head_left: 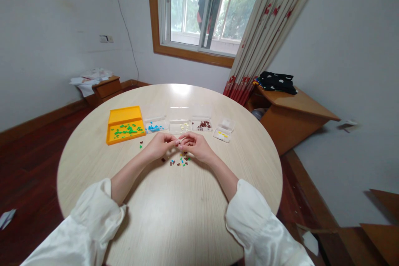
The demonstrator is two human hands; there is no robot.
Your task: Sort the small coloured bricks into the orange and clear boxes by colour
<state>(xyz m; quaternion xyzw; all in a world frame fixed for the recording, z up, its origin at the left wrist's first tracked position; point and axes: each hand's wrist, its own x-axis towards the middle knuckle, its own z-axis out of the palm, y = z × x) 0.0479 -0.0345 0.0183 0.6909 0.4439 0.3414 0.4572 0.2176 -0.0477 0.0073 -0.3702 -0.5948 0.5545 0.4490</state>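
Pinching a tiny dark piece between their fingertips, the left hand and right hand are meeting above the round bench, nearer its far edge than its near one; each grip is pressing together, the piece's shape staying too small to tell. It is probably feeling light, stiff and slightly slippery, its sides offering the best hold. Loose pieces are lying toward the near edge. No brand, label or writing is showing legibly.
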